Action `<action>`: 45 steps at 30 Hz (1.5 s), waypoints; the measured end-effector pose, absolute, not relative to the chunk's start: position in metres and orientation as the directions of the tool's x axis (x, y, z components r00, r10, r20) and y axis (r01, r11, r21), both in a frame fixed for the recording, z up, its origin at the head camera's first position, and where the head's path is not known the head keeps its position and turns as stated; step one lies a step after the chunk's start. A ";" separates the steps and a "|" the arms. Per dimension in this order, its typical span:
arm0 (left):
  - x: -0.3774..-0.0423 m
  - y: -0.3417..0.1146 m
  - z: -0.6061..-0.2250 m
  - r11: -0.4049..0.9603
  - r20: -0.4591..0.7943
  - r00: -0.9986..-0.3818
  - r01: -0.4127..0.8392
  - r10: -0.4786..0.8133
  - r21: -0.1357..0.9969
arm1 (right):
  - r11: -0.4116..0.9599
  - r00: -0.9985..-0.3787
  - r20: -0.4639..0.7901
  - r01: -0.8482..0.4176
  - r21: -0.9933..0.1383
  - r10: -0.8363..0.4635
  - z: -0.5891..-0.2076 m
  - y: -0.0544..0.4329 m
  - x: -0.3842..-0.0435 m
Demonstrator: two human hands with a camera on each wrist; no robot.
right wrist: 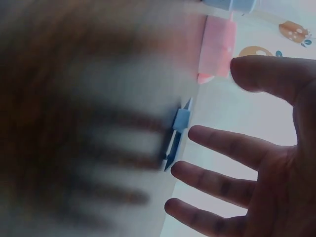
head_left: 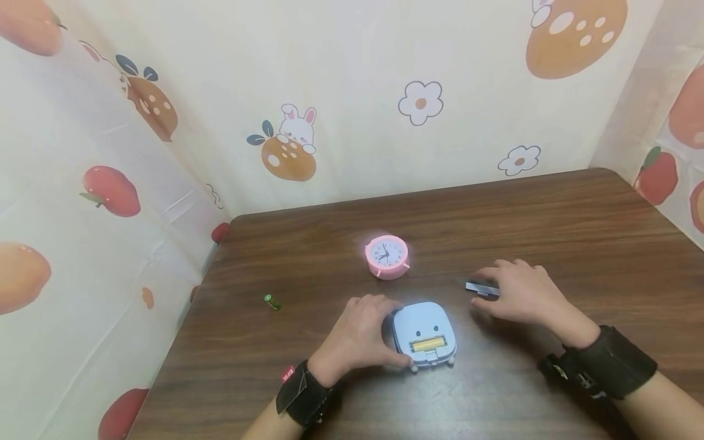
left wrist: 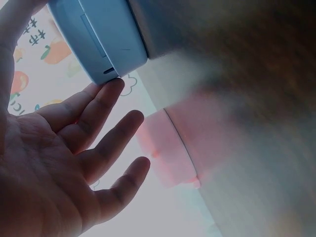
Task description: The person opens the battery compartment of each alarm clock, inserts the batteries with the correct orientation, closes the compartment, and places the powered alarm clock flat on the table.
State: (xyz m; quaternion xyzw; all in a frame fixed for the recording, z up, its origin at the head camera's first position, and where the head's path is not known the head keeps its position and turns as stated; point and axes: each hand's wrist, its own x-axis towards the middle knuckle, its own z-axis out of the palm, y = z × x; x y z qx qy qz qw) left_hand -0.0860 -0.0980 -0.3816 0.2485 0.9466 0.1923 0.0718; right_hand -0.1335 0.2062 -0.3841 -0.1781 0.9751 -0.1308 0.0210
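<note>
A light blue rounded-square device (head_left: pixel 420 321) lies on the table with its battery compartment uncovered. A yellow battery (head_left: pixel 428 344) sits in that slot. My left hand (head_left: pixel 360 335) holds the device by its left side, thumb at the near corner and fingers at the far one. In the left wrist view, fingertips meet the edge of the blue casing (left wrist: pixel 101 42). Over to the right, a small battery cover (head_left: pixel 481 288) lies on the table. My right hand (head_left: pixel 522 293) hovers at it with thumb and fingers spread; the right wrist view shows the fingertips close beside the cover (right wrist: pixel 178 133).
A pink round alarm clock (head_left: pixel 387 256) stands behind the blue device. A small green battery (head_left: pixel 272 302) is on the left part of the brown wooden table (head_left: pixel 264 366). Fruit-and-bunny patterned curtain (head_left: pixel 352 140) borders the table's back and sides.
</note>
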 end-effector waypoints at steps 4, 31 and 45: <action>-0.086 -0.098 -0.382 0.803 -0.043 -0.865 0.444 0.499 0.398 | 0.897 -0.932 -0.018 -0.343 -0.280 -0.362 -0.387 0.209 -0.137; -0.087 -0.096 -0.382 0.803 -0.015 -0.863 0.462 0.504 0.377 | 0.864 -0.912 0.038 -0.399 -0.308 -0.408 -0.385 0.208 -0.144; -0.087 -0.097 -0.382 0.800 -0.013 -0.861 0.466 0.508 0.377 | 0.773 -0.795 0.347 -0.587 -0.239 -0.497 -0.383 0.196 -0.137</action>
